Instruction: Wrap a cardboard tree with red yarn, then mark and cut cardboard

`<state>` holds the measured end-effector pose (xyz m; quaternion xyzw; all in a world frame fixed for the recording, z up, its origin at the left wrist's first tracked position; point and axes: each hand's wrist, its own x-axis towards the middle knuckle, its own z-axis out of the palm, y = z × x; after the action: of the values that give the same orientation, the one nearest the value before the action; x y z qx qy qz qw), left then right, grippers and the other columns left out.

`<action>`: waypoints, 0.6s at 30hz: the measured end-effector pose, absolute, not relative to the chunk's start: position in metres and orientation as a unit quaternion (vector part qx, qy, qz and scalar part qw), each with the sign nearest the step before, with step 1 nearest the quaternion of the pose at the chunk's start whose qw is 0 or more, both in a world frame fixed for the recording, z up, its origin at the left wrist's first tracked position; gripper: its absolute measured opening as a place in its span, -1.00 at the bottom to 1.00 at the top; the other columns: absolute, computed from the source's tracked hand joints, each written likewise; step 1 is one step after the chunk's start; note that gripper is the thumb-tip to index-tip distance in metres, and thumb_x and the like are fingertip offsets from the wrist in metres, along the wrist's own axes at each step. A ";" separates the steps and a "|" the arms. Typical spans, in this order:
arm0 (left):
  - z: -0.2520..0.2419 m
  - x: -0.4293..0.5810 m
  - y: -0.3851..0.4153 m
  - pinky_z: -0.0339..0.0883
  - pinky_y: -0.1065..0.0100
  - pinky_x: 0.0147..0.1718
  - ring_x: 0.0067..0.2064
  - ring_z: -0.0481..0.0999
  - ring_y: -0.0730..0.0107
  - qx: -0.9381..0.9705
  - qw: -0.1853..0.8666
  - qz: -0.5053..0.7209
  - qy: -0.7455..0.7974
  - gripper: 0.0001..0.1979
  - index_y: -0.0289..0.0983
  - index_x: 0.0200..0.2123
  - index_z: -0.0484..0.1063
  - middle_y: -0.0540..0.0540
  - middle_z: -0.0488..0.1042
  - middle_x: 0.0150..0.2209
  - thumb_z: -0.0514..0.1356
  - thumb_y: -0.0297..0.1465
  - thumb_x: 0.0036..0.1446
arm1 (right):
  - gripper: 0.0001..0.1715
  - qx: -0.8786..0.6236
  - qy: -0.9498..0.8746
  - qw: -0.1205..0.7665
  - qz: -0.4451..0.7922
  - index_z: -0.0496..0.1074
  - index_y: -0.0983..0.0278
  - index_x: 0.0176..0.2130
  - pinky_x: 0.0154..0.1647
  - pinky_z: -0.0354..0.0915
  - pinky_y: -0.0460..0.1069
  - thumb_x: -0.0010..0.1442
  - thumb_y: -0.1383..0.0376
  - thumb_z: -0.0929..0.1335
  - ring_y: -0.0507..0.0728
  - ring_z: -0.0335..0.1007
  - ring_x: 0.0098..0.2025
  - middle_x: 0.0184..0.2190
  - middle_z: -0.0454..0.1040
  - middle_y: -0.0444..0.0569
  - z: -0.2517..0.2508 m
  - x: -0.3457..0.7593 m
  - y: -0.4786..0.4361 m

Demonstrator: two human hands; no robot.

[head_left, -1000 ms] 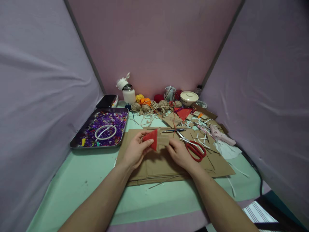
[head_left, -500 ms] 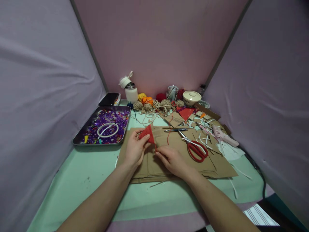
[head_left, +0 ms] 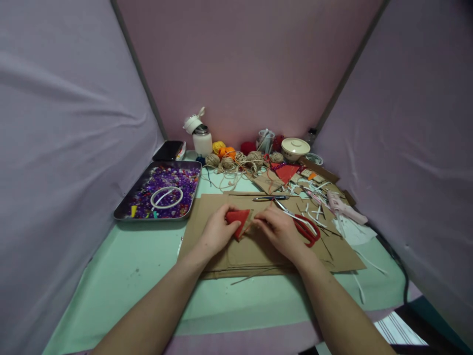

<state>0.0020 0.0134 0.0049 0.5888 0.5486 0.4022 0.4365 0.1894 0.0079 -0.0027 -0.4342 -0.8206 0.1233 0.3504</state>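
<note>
Over a stack of brown cardboard [head_left: 254,255], my left hand [head_left: 218,229] grips a small cardboard triangle wrapped in red yarn [head_left: 238,220] between thumb and fingers. A bare cardboard strip shows along the triangle's right edge. My right hand [head_left: 279,228] is closed in a pinch just right of that edge, on the red yarn, whose thin strand is hard to make out at the fingertips. Red-handled scissors [head_left: 308,230] lie with blades apart beside my right hand, partly behind it. A dark pen [head_left: 270,198] rests beyond the hand.
At left is a metal tray [head_left: 151,220] of purple beads with a white ring [head_left: 167,197]. Several twine balls [head_left: 254,159], a white bottle [head_left: 202,143] and a lidded bowl [head_left: 294,149] stand at the back. A pink glue gun [head_left: 345,209] and cardboard scraps lie right.
The triangle has turned and come lower and nearer in my left hand. My right hand has moved up and right, to beside the triangle's edge and the scissors.
</note>
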 end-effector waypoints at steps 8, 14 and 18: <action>0.007 -0.001 0.009 0.28 0.44 -0.50 -0.45 0.43 0.42 0.546 0.618 0.322 0.465 -0.71 -0.28 -0.24 0.36 -0.03 0.48 -0.39 0.25 -0.45 -0.12 | -0.89 -0.456 -0.795 0.375 0.142 0.40 0.24 -0.38 -0.31 0.19 -0.03 0.20 0.31 0.32 0.10 0.31 -0.34 -0.42 0.42 -0.08 0.001 0.210 0.020; 0.007 -0.004 0.010 0.30 0.43 -0.46 -0.42 0.45 0.42 0.546 0.630 0.322 0.449 -0.71 -0.27 -0.23 0.35 -0.03 0.47 -0.39 0.25 -0.45 -0.10 | -0.88 -0.461 -0.790 0.371 0.161 0.40 0.24 -0.38 -0.31 0.20 -0.04 0.21 0.31 0.31 0.08 0.31 -0.35 -0.42 0.41 -0.09 0.001 0.211 0.020; 0.009 -0.002 0.010 0.31 0.44 -0.45 -0.42 0.44 0.46 0.522 0.649 0.335 0.440 -0.70 -0.28 -0.23 0.33 -0.03 0.47 -0.37 0.27 -0.46 -0.10 | -0.87 -0.463 -0.781 0.380 0.178 0.40 0.24 -0.38 -0.30 0.20 -0.05 0.22 0.30 0.30 0.08 0.32 -0.34 -0.41 0.42 -0.09 0.000 0.212 0.020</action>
<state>-0.0018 0.0095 0.0092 0.5219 0.4400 0.3353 0.6493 0.2121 0.0201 0.0003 -0.4633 -0.7807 0.1784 0.3796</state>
